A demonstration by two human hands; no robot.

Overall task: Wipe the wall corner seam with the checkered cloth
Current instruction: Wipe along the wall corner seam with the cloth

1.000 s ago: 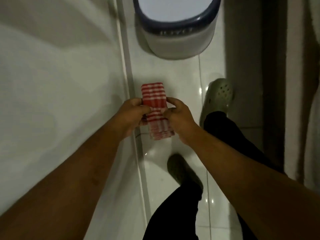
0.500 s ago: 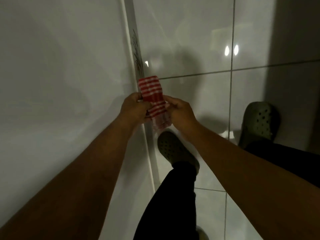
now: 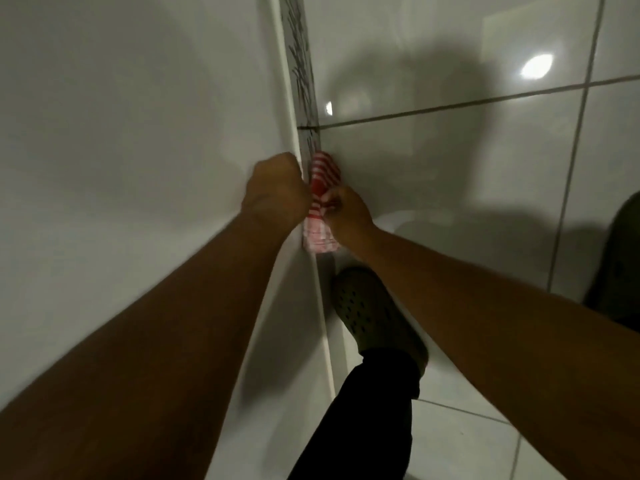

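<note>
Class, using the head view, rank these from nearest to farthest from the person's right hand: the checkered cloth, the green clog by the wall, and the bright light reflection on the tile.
1. Checkered cloth: gripped by the right hand, at the corner seam.
2. Green clog: below the hand, on the floor by the wall.
3. Light reflection: farthest, upper right on the tile.

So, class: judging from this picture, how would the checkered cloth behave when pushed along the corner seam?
The checkered cloth is probably soft and floppy: it bunches between the left hand and right hand. Likely light, too. On the glossy wall tile it should slide easily.
</note>
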